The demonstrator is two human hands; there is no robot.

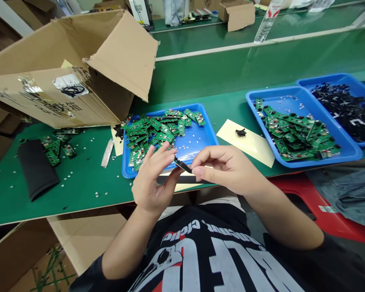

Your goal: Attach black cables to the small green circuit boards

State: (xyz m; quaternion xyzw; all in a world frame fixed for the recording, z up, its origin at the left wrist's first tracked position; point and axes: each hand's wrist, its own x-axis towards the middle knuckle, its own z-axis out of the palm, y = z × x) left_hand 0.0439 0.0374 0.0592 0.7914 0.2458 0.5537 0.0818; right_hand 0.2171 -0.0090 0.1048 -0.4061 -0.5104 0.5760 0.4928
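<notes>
My left hand (152, 178) and my right hand (223, 166) meet over the near edge of the green table (200, 77). Together they pinch a small dark strip, seemingly a narrow circuit board (182, 165), seen edge-on between the fingertips. Just behind my hands stands a blue tray (197, 140) heaped with several green circuit boards (153, 132) on its left side. A yellowish card (251, 142) to the right carries one small black part (240, 132).
An open cardboard box (67, 69) lies tipped at the left. A black pad (36, 170) and loose green boards (56, 144) lie near it. Two more blue trays at the right hold boards (298, 134) and black parts (349, 109). A red stool (316, 202) stands below.
</notes>
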